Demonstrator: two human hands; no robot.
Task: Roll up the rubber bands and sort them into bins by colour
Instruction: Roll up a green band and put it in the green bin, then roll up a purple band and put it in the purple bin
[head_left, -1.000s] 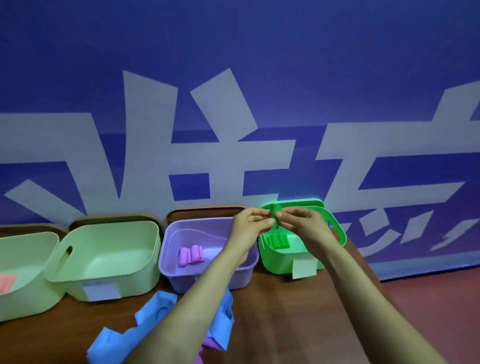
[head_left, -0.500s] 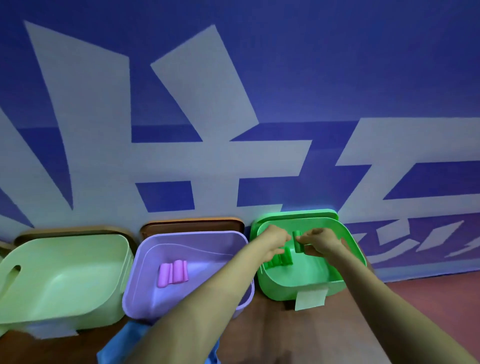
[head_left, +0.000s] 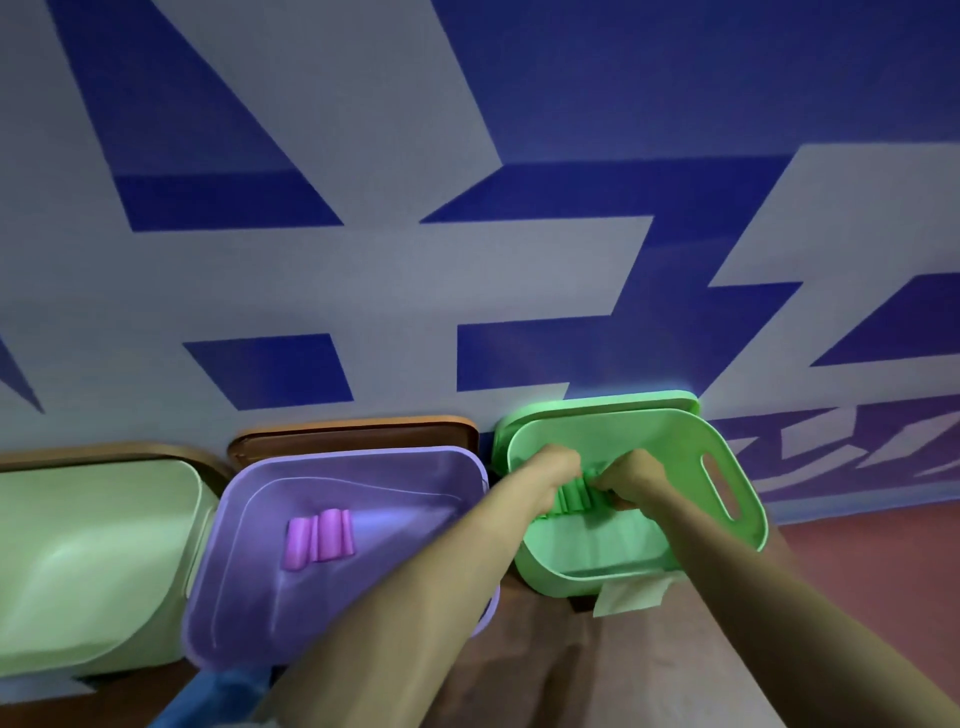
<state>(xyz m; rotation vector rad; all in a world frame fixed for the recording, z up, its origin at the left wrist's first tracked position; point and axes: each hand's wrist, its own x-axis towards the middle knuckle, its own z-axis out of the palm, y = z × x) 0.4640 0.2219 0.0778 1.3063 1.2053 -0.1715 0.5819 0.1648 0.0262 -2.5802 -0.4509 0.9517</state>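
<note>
A blue wall (head_left: 675, 78) painted with large pale characters fills the background behind a brown table (head_left: 634, 660) lined with plastic bins. At left sits a pale green bin (head_left: 78, 571), just beside it a purple bin (head_left: 249, 613), and at right a bright green bin (head_left: 748, 499) with a slotted handle in its right side; brown lids (head_left: 353, 431) stand against the wall behind the first two. Both bare forearms reach into the bright green bin, where the left hand (head_left: 550, 473) and right hand (head_left: 631, 478) come close together, each grip curled tight on the rolled green bands (head_left: 574, 496) near the bin's back wall; the fingertips are hidden. Rolled pink bands (head_left: 318, 538) lie side by side on the purple bin's floor. A paper label (head_left: 631, 597) hangs from the bright green bin's front, and a blue band (head_left: 218, 696) shows at the bottom edge.
</note>
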